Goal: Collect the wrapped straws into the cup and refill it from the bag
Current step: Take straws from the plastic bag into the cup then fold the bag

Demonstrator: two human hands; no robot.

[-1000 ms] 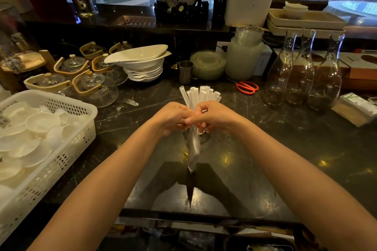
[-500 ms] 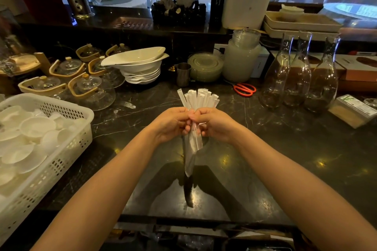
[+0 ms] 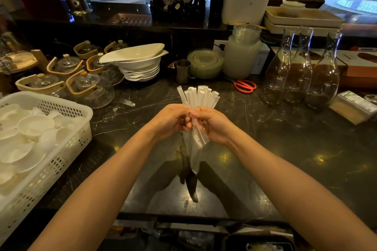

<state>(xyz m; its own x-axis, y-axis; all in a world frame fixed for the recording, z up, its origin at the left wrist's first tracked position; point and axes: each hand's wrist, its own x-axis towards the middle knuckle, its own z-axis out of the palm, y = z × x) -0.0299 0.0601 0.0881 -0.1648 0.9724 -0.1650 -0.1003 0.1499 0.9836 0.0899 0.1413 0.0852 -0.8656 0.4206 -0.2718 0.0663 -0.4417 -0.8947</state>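
Wrapped straws (image 3: pixel 201 98) bunched upright over the middle of the worktop (image 3: pixel 285 149), well back from its near edge, tops fanned above the knuckles, lower ends tapering to a point inside what looks like a clear bag (image 3: pixel 194 153) hanging free above the dark stone. Left hand (image 3: pixel 170 121) curled closed around the bundle from one side, right hand (image 3: pixel 213 123) closed likewise from the other, thumbs meeting at the centre.

Could slip apart: thin paper sleeves pinched only at mid-length, so any easing of either grip may let single straws slide out downward or splay sideways. Could also tear, probably, if the clear film is pulled against the fanned tops. Glass carafes (image 3: pixel 299 69) toward the right rear and glass teapots (image 3: pixel 89 89) toward the left rear sit near enough for a wide elbow swing to knock.

No cup clearly identifiable; possibly hidden behind the hands, impossible to confirm. Small metal jug (image 3: pixel 183 71) behind the straws, red scissors (image 3: pixel 244 86) further right. White basket (image 3: pixel 67 149) of dishes cut off at the left edge. Fingertips concealed, and exact straw count unreadable.
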